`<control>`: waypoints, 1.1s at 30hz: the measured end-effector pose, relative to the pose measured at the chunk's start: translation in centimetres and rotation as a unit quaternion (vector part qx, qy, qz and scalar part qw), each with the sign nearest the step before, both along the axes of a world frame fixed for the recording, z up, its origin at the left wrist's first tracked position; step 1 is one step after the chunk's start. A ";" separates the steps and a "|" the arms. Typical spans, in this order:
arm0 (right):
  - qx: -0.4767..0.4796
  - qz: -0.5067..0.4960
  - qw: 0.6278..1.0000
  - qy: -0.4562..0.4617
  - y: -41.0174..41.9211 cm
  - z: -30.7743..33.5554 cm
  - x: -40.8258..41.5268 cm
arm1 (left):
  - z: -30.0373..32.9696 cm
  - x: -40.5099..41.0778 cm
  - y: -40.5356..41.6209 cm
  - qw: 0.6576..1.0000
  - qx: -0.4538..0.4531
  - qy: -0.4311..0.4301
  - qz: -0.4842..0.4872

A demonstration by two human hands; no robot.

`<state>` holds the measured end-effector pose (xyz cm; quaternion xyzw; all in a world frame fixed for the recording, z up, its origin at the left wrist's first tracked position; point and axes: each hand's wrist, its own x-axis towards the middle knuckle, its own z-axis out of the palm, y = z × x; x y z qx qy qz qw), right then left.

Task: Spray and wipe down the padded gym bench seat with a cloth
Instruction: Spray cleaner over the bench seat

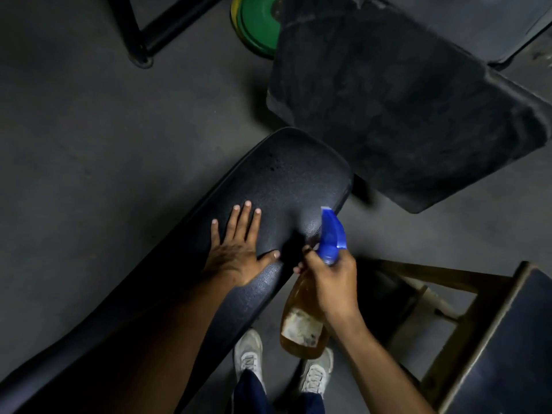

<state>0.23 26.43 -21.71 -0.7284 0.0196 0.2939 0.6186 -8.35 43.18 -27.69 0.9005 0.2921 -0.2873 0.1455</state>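
Nearest the camera, two white shoes (pixel 248 355) stand on the grey floor (pixel 89 130) between the padded bench seat (pixel 286 180) and a wooden stool frame (pixel 448 324) at lower right. The right hand (pixel 333 282) is clamped around the neck of a spray bottle (pixel 301 321), with fingers curled toward the trigger side. The bottle body is amber and translucent, bears a worn pale label, and hangs below the hand over the floor, just beside the seat's right edge. Its blue spray head (pixel 331 234) projects above the hand, nozzle directed up and away toward the far end of the seat. The left hand (pixel 237 252) lies flat on the black seat, palm down, fingers spread apart and extended, thumb pointing toward the bottle; it holds nothing. The two hands are near each other but not touching. The seat surface runs diagonally from lower left to its rounded far end, where fine droplets and a dull sheen are visible beyond the left fingertips. Further off, a second dark pad (pixel 403 115) sits at an angle just past the seat end. Green weight plates (pixel 260 22) and a black metal frame (pixel 143 31) occupy the far floor.
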 end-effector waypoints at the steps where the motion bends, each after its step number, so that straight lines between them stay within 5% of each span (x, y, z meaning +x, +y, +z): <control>1: -0.005 -0.015 1.000 0.004 -0.4 -0.2 0.1 | 0.0 -0.1 0.0 1.000 0.002 -0.003 -0.001; 10: -0.001 -0.045 0.999 -0.011 -3.5 0.3 0.6 | 0.2 -0.2 0.0 1.000 0.004 -0.013 -0.004; 20: -0.060 0.141 0.986 -0.061 -4.0 0.7 -4.2 | -0.2 -0.4 0.0 0.999 0.024 -0.032 -0.014; 33: -0.067 0.002 0.998 0.005 -7.2 1.2 -6.2 | 0.5 -8.3 -1.0 0.993 0.075 -0.096 0.004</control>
